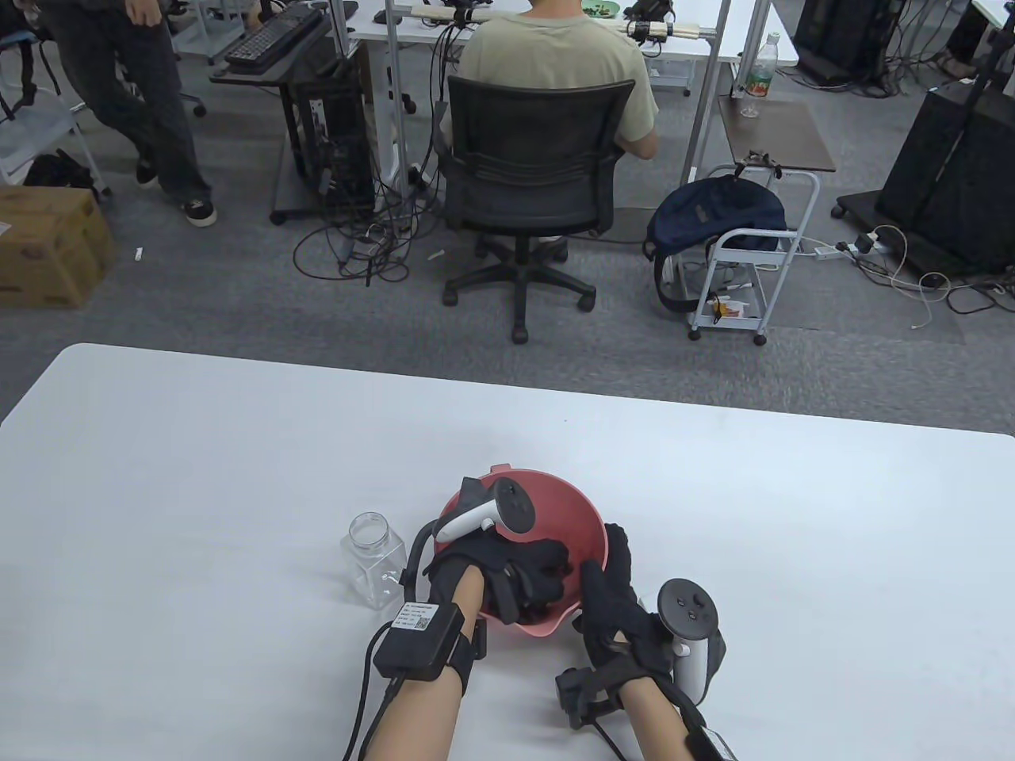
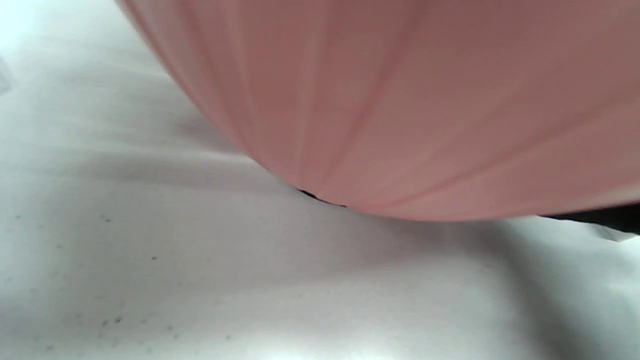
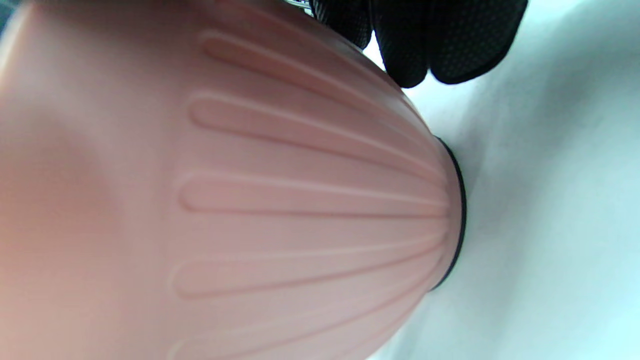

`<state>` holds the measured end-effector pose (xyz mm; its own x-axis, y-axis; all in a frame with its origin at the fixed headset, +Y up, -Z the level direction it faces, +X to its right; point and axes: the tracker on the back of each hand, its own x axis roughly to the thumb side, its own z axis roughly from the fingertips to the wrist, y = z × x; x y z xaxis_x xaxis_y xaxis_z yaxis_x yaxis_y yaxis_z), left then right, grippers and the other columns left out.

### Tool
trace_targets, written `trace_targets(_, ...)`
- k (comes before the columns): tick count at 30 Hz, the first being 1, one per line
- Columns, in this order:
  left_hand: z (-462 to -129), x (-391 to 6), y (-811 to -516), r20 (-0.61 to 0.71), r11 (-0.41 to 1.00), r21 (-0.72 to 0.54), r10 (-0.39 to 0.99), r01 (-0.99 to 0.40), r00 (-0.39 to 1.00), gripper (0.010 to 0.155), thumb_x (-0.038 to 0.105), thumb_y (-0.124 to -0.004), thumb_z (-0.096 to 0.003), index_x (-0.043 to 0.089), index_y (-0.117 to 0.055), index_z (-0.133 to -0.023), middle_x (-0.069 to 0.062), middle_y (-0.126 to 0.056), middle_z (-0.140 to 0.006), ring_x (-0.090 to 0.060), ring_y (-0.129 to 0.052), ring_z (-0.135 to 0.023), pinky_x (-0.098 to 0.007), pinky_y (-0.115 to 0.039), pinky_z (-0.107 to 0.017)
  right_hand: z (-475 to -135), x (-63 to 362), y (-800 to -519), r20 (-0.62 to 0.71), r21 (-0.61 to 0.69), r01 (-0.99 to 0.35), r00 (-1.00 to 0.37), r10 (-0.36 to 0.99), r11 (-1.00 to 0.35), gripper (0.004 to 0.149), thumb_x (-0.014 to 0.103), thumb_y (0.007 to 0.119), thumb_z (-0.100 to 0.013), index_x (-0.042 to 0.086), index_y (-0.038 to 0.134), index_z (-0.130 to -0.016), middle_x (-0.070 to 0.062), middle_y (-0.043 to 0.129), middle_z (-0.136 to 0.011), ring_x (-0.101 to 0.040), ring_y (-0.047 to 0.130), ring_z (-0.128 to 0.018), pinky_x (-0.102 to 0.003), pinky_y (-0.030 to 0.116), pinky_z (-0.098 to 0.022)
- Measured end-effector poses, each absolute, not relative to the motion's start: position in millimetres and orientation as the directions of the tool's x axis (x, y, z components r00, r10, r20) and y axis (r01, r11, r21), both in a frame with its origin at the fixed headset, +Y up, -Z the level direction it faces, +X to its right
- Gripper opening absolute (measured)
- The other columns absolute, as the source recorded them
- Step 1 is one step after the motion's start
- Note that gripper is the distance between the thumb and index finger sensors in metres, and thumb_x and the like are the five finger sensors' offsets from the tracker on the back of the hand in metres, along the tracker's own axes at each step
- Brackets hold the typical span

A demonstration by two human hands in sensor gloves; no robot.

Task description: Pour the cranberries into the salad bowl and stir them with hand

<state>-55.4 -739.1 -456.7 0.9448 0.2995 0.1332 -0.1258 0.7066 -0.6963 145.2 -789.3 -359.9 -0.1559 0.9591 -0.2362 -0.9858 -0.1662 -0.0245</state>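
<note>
Closest to me, the right hand point(image 1: 614, 606) grips the near-right rim of the pink salad bowl point(image 1: 575, 515), thumb inside and fingers point(image 3: 450, 40) curled round the ribbed outer wall. The left hand point(image 1: 507, 567) is down inside the bowl; its fingers look loosely bent in there, but I can't tell if they're holding anything. Cranberries aren't visible from here. Just left of the bowl an empty clear jar point(image 1: 373, 559) stands lidless on the white table point(image 1: 198, 476). Behind it all, someone sits in a black office chair point(image 1: 527, 170).
</note>
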Motion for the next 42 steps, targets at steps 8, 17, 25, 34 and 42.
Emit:
trace_targets(8,-457,-59,-735,0.147,0.679,-0.704,0.424,-0.207,0.894,0.069,0.082,-0.064,-0.0535,0.061,-0.037,-0.114,0.025,-0.061,-0.127,-0.009,-0.062,-0.121,-0.042,-0.066,-0.086,-360,146,-787,-0.237,-0.039,-0.984,-0.159,0.959,-0.173,0.072,0.075,0.060,-0.049,0.048,0.025,-0.106,-0.018,0.051,-0.114,-0.045,0.072,-0.090,-0.054,0.074,-0.059)
trace_targets(17,-446,-62,-703,0.140,0.616,-0.705,0.607,-0.352,0.782,0.071,0.076,-0.067,-0.0538,0.051,-0.042,-0.115,0.013,-0.057,-0.127,-0.019,-0.056,-0.118,-0.046,-0.059,-0.085,-360,148,-785,-0.221,-0.058,-0.979,-0.178,0.959,-0.195,0.072,0.072,0.062,-0.050,0.045,0.027,-0.107,-0.016,0.052,-0.113,-0.045,0.072,-0.090,-0.053,0.074,-0.059)
trace_targets(25,-414,-89,-660,0.301,0.751,-0.507,0.615,-0.424,0.729,0.071,0.076,-0.069,-0.0528,0.047,-0.048,-0.114,0.012,-0.061,-0.125,-0.019,-0.060,-0.116,-0.044,-0.061,-0.084,-360,158,-765,-0.162,-0.134,-0.940,-0.292,0.943,-0.314,0.075,0.070,0.069,-0.048,0.037,0.038,-0.107,-0.015,0.055,-0.112,-0.043,0.074,-0.089,-0.052,0.075,-0.058)
trace_targets(34,-386,-148,-639,0.335,0.854,-0.125,0.516,-0.505,0.789,0.070,0.077,-0.069,-0.0519,0.048,-0.053,-0.113,0.012,-0.060,-0.125,-0.019,-0.057,-0.117,-0.045,-0.059,-0.084,-353,175,-699,-0.016,-0.286,-0.785,-0.569,0.822,-0.549,0.077,0.072,0.075,-0.046,0.034,0.047,-0.107,-0.015,0.057,-0.111,-0.043,0.071,-0.091,-0.052,0.075,-0.058)
trace_targets(42,-384,-186,-642,0.235,0.952,0.053,0.282,-0.302,0.930,0.079,0.086,-0.064,-0.0470,0.053,-0.041,-0.115,0.015,-0.038,-0.130,-0.019,-0.032,-0.122,-0.053,-0.043,-0.087,-342,165,-649,0.112,-0.272,-0.558,-0.827,0.551,-0.784,0.082,0.079,0.074,-0.044,0.040,0.047,-0.110,-0.009,0.050,-0.120,-0.040,0.043,-0.108,-0.062,0.052,-0.073)
